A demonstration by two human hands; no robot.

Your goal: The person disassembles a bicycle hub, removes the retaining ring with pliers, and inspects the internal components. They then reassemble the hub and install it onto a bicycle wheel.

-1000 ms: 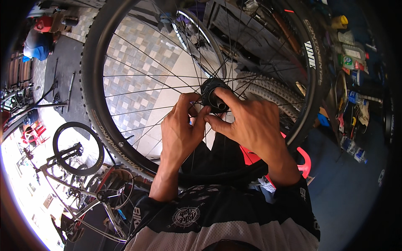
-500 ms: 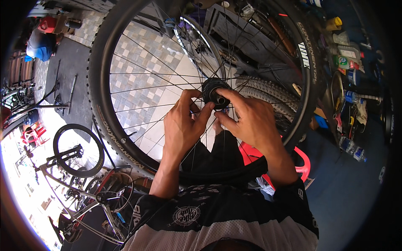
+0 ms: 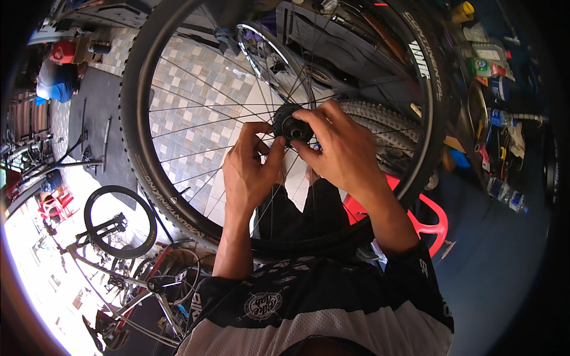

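A large bicycle wheel with a black knobby tire lies before me, its thin spokes running in to a black hub. The hub's round end with a metal-edged axle hole faces me. My left hand is closed at the hub's left side, thumb and bent index finger against it. My right hand pinches the hub's end between index finger above and thumb below. Its other fingers are curled behind and partly hidden.
Another wheel stands beyond the spokes, and loose knobby tires lie to its right. A red plastic chair is close by my right arm. Bottles and tools crowd the right side. A bicycle stands at left; a person is far left.
The hub and both hands have shifted slightly left in view. My right index finger has moved from the axle opening to the upper edge of the hub's end.
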